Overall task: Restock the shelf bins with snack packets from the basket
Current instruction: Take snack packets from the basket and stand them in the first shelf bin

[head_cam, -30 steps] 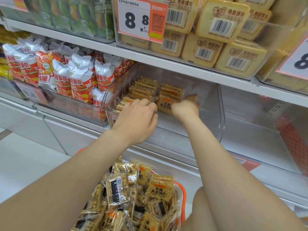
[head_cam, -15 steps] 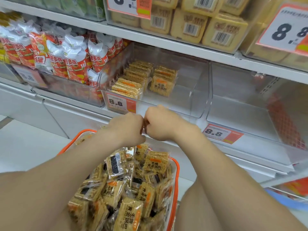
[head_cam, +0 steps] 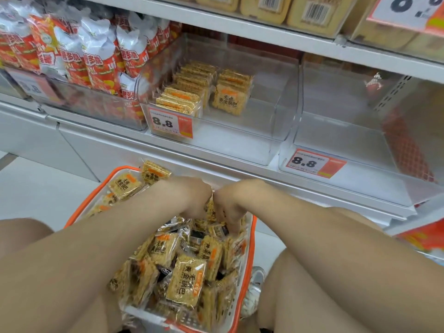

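basket (head_cam: 251, 248): white with an orange rim, sat on the floor right in front of the shelf, between the person's knees
basket contents: piled high with snack packets (head_cam: 186, 282), square golden rice-cracker things in clear wrap, lying every which way; one packet (head_cam: 153, 173) poked up over the far rim
left hand (head_cam: 192, 200): down in the far end of the basket, on top of the pile; its fingers were hidden under it, so I couldn't tell if it had hold of anything
right hand (head_cam: 228, 207): just beside the left one, nearly touching, fingers curled down into the packets; couldn't tell if it was actually gripping one
middle bin (head_cam: 276, 97): clear plastic, on the shelf above the basket, with an 8.8 price tag (head_cam: 170, 122) on its front left
middle bin contents: the same packets stood on edge in two rows (head_cam: 227, 99), all in the left half, the left row longer and reaching the front wall
left bin (head_cam: 96, 109): packed with red and white bags (head_cam: 96, 63)
right bin (head_cam: 336, 131): clear too, its own 8.8 tag (head_cam: 312, 162) at the front
upper shelf: yellow packs (head_cam: 310, 10) with barcodes
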Demonstrator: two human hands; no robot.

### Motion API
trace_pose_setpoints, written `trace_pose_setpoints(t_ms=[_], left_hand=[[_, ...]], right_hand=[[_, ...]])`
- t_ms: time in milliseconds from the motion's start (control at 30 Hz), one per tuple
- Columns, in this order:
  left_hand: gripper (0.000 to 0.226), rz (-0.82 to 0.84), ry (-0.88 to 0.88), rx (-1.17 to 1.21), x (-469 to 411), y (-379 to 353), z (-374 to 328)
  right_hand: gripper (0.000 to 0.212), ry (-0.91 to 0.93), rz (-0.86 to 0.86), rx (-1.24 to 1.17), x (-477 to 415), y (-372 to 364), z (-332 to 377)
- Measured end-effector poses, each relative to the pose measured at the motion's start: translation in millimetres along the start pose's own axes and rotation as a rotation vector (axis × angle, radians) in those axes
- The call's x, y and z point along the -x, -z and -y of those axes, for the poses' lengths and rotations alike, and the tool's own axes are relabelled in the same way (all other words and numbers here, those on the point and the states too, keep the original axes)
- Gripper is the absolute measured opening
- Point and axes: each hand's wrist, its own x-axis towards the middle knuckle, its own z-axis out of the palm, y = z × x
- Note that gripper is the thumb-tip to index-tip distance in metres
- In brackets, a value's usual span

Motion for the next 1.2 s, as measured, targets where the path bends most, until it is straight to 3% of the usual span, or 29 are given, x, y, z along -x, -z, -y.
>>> trace_pose_setpoints(t_ms=[67, 267, 433, 500, 633, 767, 867, 933, 1033, 1100, 1200], left_hand=[[0.037, 0.003, -0.017, 0.013, -1.4, 0.5, -1.1], [0.041, 0.037, -0.045, 0.034, 1.2, 4.2, -2.4], [0.041, 0.014, 0.004, 0.078, 5.7, 12.2, 2.6], [0.052, 0.006, 0.024, 0.119, 9.6, 17.0, 6.9], [0.076, -0.016, 0.038, 0.352, 15.2, 24.3, 19.7], [0.085, -0.187, -0.012, 0.656, 21.3, 29.5, 30.4], [0.075, -0.252, 0.025, 0.95, 28.5, 35.9, 37.4], [0.063, -0.307, 0.024, 1.136, 33.6, 39.6, 42.7], [0.035, -0.496, -0.02, 1.414, 38.8, 45.3, 44.9], [0.031, -0.628, -0.035, 1.625, 37.8, 48.4, 44.9], [0.04, -0.662, -0.051, 1.803, 35.5, 51.6, 44.0]], right_hand=[[0.078, 0.006, 0.06, 0.086, -12.9, -15.8, 5.7], [0.061, 0.073, 0.076, 0.153, -15.9, -33.9, 7.5], [0.054, 0.044, -0.008, 0.015, -4.4, -9.7, -7.2], [0.046, 0.053, -0.079, -0.082, 5.6, 3.6, -14.4], [0.035, 0.129, -0.27, -0.309, 19.1, 23.5, -23.6], [0.012, 0.224, -0.532, -0.589, 39.2, 43.6, -22.6], [0.022, 0.174, -0.781, -0.779, 53.3, 52.0, -23.9], [0.014, 0.156, -0.927, -0.96, 59.9, 56.7, -29.2], [0.02, 0.086, -1.186, -1.222, 64.4, 62.3, -42.2], [0.023, 0.06, -1.309, -1.268, 67.6, 64.2, -47.3], [0.017, 0.061, -1.403, -1.169, 75.6, 64.2, -44.5]])
